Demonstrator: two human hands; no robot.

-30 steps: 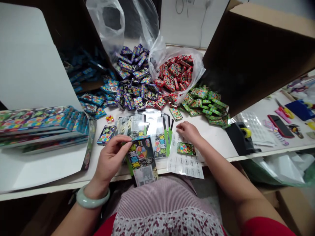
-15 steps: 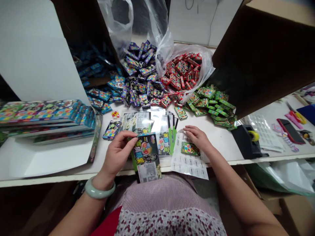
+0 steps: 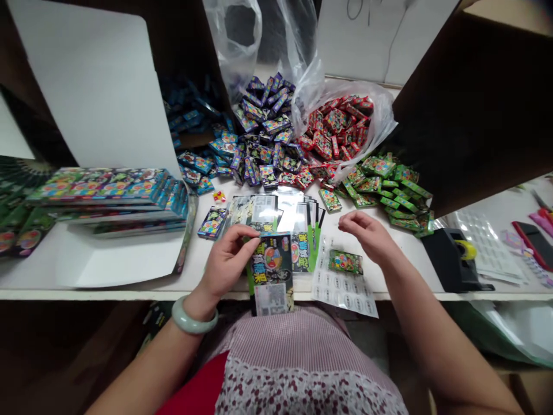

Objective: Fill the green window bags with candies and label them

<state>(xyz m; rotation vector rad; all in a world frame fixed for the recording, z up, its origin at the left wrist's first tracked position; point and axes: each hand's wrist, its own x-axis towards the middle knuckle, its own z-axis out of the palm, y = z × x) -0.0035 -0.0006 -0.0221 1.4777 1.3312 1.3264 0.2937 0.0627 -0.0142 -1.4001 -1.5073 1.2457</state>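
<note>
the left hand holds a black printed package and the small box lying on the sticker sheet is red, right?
Not quite: the head view shows that the small box on the sticker sheet is green. The left hand does hold a black printed package.

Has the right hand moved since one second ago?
Yes, slightly rightward. The right hand had its fingertips below the loose green printed box left of the green pile; now they are around that box's right end.

Sticker sheet [image 3: 343, 286], boxes [image 3: 401, 199] on white table [image 3: 413, 249]
</note>
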